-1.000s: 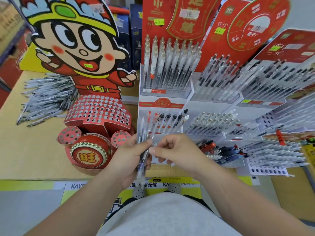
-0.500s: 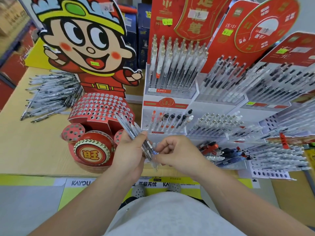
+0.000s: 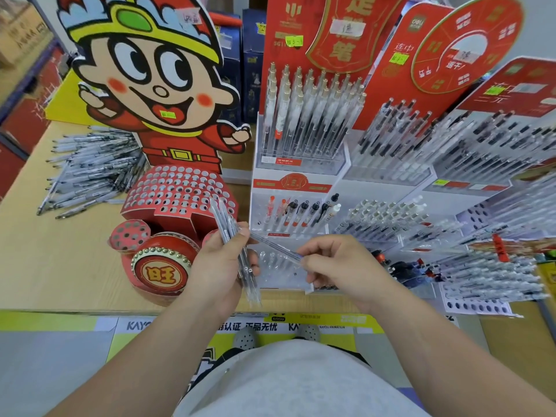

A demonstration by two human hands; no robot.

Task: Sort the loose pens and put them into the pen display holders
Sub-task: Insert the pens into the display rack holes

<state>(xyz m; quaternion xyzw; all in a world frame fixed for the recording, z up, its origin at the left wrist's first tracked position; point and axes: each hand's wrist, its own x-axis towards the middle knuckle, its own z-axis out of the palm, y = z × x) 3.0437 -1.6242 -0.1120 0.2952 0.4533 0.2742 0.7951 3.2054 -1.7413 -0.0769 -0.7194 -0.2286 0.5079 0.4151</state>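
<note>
One clear pen (image 3: 276,245) was pinched at its near end between the thumb and fingertips of the right hand (image 3: 340,266), and its far end reached the left hand (image 3: 216,266). The left hand had its fingers curled round a bundle of pens (image 3: 225,219). These were a few clear ones, packed too close to count, sticking out above and below the hand. Both hands were over the front of the tabletop (image 3: 45,266), just in front of one white display holder (image 3: 288,185) with three steps. The top step held more than a dozen tall pens with gold tops, all standing up. The middle step held a short row: two red-topped pens, several black-topped ones and one white one. The clear bottom step (image 3: 279,267) showed rows of small round holes, right under the pinched pen. To the right stood more clear holders (image 3: 451,164) packed with pens, too many to count, under three red sign cards (image 3: 316,31). To the left stood one red holder (image 3: 177,191) with many small round holes in its top. A big cartoon figure (image 3: 150,70) rose behind it and one round red drum (image 3: 162,270) sat in front. Farther left, one big pile of loose pens (image 3: 90,170) lay flat on the tabletop. Two grey shoes (image 3: 246,338) showed below the edge.
</note>
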